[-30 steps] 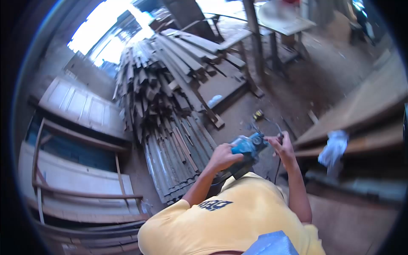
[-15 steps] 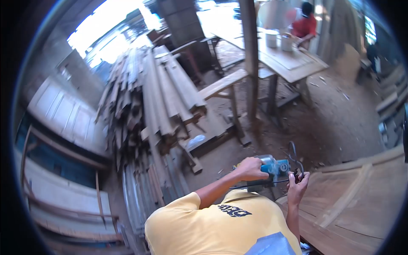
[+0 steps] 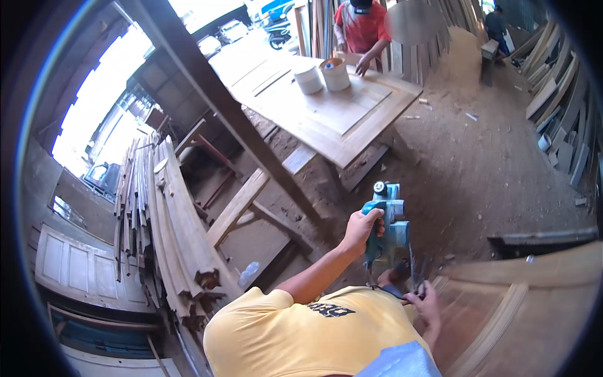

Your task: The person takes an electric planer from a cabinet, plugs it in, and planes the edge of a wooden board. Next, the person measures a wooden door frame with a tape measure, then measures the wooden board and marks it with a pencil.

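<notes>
So, here's my left hand (image 3: 359, 231) wrapped firmly around the handle of the teal power tool (image 3: 397, 234), fingers curled right round the grip. The tool is up in front of me, tilted on end above the dirt floor (image 3: 465, 188), just beyond my yellow shirt (image 3: 282, 336). Down nearer my body, my right hand (image 3: 428, 306) has its fingers drawn in narrow on a dark cord (image 3: 412, 262); the exact bit they pinch is too small to make out. Right beside that hand lies a wooden panel (image 3: 487, 320). Off to my left, long planks (image 3: 179, 220) lie piled, and a dark post (image 3: 242, 132) slants across. Farther ahead, a person in a red shirt (image 3: 364, 28) leans at a panelled door (image 3: 314, 129) bearing two tubs (image 3: 335, 76).
</notes>
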{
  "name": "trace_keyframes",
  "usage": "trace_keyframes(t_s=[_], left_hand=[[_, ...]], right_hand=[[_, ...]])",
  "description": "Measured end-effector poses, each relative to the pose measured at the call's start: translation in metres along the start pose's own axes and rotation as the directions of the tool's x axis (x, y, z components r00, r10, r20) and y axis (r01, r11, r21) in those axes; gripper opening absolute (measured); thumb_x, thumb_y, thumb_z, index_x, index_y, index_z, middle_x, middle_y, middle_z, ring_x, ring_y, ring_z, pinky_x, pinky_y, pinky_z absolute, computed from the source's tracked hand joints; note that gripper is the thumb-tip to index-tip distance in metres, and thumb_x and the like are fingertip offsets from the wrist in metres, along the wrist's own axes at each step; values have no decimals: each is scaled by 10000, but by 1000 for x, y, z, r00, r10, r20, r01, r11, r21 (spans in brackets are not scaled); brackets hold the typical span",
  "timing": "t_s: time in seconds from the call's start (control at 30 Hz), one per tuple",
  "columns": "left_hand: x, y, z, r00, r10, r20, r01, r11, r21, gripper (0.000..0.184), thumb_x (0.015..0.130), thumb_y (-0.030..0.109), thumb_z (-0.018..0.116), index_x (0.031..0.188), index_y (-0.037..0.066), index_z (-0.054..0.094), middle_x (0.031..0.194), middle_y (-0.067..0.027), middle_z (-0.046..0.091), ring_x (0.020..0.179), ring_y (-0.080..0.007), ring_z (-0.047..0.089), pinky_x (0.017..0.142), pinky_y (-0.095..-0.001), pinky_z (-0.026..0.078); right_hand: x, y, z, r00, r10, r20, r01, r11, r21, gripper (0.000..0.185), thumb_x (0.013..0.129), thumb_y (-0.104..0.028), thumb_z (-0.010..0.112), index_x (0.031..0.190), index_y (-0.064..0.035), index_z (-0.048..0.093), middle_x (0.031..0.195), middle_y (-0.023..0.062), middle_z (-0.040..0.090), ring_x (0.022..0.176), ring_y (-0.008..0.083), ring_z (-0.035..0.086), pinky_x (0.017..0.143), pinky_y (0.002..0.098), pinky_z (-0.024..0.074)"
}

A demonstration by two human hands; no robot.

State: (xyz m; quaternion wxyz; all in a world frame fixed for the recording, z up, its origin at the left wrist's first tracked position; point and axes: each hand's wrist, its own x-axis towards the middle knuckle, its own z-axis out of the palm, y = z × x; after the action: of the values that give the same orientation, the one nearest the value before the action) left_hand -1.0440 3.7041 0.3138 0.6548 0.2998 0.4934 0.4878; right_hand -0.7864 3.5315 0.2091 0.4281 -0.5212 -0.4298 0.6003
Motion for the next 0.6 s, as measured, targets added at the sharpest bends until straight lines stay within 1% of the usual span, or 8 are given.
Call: trace_keyframes(t_s=[0.07, 0.13, 0.3, 0.37, 0.43, 0.5, 0.57, 0.6], left_hand=[[47, 20, 29, 1000, -6, -15, 6, 999, 33, 168, 916, 190, 714, 863, 42, 655, 769, -40, 653, 618, -125, 614, 562, -283, 496], [90, 47, 61, 1000, 2, 22, -5, 986, 168, 165, 908, 188, 719, 867, 39, 661, 763, -38, 658, 609, -116, 608, 548, -277, 486], [167, 106, 117, 969, -19, 248, -142, 777, 614, 178, 852, 172, 722, 783, 22, 658, 669, -30, 625, 510, -106, 560, 497, -264, 451], [210, 113, 146, 978, 0, 209, -96, 889, 447, 171, 845, 166, 721, 777, 25, 650, 666, -31, 617, 503, -108, 552, 493, -266, 448], [252, 121, 179, 985, -4, 172, -43, 962, 269, 165, 838, 159, 719, 771, 29, 643, 664, -32, 609, 495, -109, 545, 489, -267, 445], [299, 127, 216, 986, 1, 169, -7, 999, 39, 154, 837, 150, 712, 774, 36, 629, 667, -30, 598, 497, -111, 539, 487, -270, 442], [353, 134, 260, 982, 19, 186, -26, 999, 31, 141, 836, 141, 713, 795, 39, 625, 679, -34, 603, 511, -110, 543, 492, -264, 435], [385, 143, 285, 975, 58, 213, -85, 989, 118, 136, 836, 135, 714, 807, 35, 627, 679, -35, 604, 520, -108, 548, 495, -262, 430]], right_hand=[[78, 23, -27, 998, -41, 37, 48, 978, -204, 350, 894, 30, 701, 885, -105, 379, 840, 53, 613, 760, 209, 728, 699, 301, 611], [147, 15, -45, 984, 81, -157, -47, 976, 212, 314, 924, 47, 673, 867, -93, 398, 901, 72, 665, 771, 161, 687, 719, 282, 567], [292, -90, -132, 920, -100, -379, 176, 969, 171, 285, 942, 31, 672, 816, -98, 452, 867, 72, 700, 855, 129, 687, 777, 256, 523], [338, -136, -158, 972, -107, -209, 91, 992, -86, 334, 911, 33, 711, 786, -108, 436, 845, 60, 697, 921, 148, 722, 838, 260, 530], [380, -154, -173, 987, -141, -75, 142, 990, 5, 376, 866, 59, 740, 758, -117, 426, 840, 45, 682, 898, 141, 716, 791, 256, 537], [414, -164, -190, 993, 53, 101, -51, 998, -23, 279, 849, 68, 732, 775, -64, 497, 733, -16, 584, 879, 132, 713, 717, 261, 506], [455, -145, -227, 995, -14, 100, 23, 996, -90, 258, 835, 18, 757, 771, -66, 522, 695, -30, 558, 750, 105, 676, 619, 250, 481], [478, -152, -246, 998, 46, -41, -52, 989, -141, 230, 838, -16, 769, 777, -72, 554, 709, -15, 596, 710, 94, 648, 604, 246, 485]])
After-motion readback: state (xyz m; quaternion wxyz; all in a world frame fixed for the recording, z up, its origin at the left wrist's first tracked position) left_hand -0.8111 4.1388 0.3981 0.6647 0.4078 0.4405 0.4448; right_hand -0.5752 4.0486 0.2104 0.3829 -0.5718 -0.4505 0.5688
